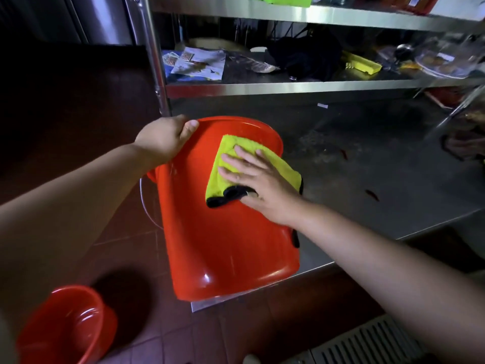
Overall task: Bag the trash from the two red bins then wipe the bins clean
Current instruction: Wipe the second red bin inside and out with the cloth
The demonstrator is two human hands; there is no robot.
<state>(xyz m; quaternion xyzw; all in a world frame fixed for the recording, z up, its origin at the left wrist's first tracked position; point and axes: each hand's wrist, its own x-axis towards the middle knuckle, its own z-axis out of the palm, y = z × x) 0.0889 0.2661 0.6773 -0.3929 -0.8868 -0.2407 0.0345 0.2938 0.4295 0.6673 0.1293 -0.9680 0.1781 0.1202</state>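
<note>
1. Second red bin (pixel 65 327) – it stands upright on the tiled floor at the lower left, well apart from both hands, mouth up; no trash shows in the part of its inside that is in view.
2. Left hand (pixel 165 139) – it grips the far rim of the red bin being wiped (pixel 223 248), thumb over the edge and the other fingers curled out of sight behind it. It holds the bin steady rather than cleaning.
3. That bin lies tipped on its side at the corner of the steel table (pixel 393 179), its long axis running from the rim near the shelf upright down toward the person, with the near end hanging past the table edge.
4. Yellow cloth (pixel 252 164) – folded, with a dark trim, it lies flat on the bin's upturned wall, toward the far end.
5. Right hand (pixel 258 179) – fingers straight and spread, palm pressing the cloth onto the wall; it pinches nothing.
6. The relation that matters – most of the unwiped wall lies on the near side of the right hand's fingers, along the bin's long axis. I judge the coming stroke should pull the cloth toward the person, while the left hand keeps the rim from rolling.
</note>
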